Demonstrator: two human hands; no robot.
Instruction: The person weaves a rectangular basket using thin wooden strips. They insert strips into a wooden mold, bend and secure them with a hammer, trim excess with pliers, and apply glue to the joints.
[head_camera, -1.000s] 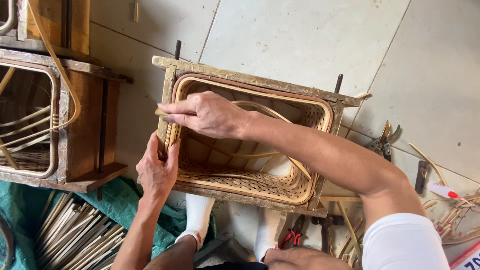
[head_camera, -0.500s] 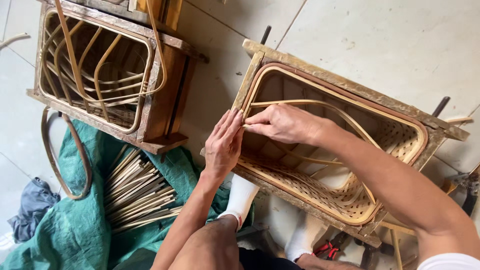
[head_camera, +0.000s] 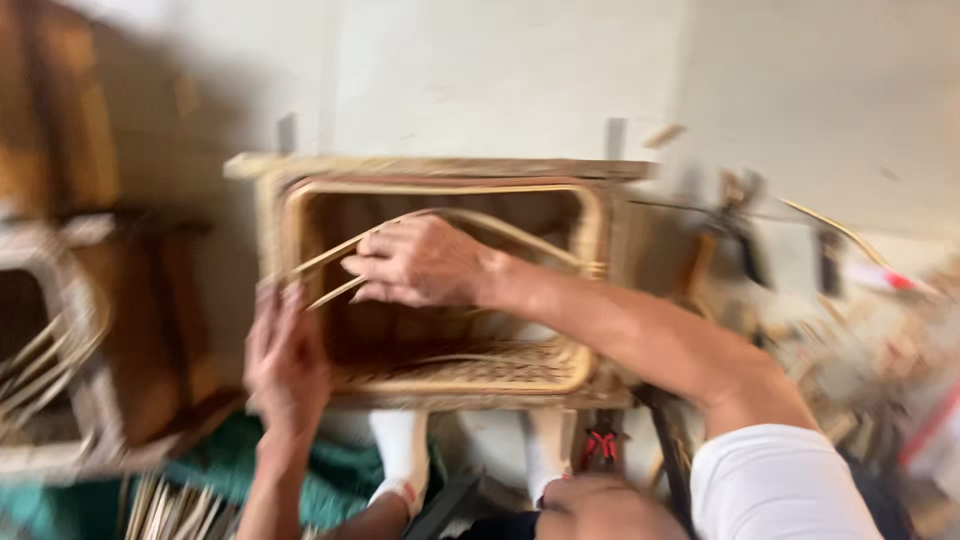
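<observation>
The view is blurred by motion. A rectangular woven rattan basket sits in a wooden frame in front of me, between my feet in white socks. My right hand reaches over the basket's opening and pinches thin rattan strips at its left side. My left hand rests against the outside of the basket's left wall, fingers pointing up, pressed on the weave near the same strips.
A second wooden frame with a rattan basket stands at the left on a green cloth. Loose rattan strips lie at the lower left. Tools and scraps are scattered at the right on the pale tiled floor.
The camera has swung, so the basket now looks level and centred. My right hand has moved over the opening with the strips; my left hand stays on the left wall.
</observation>
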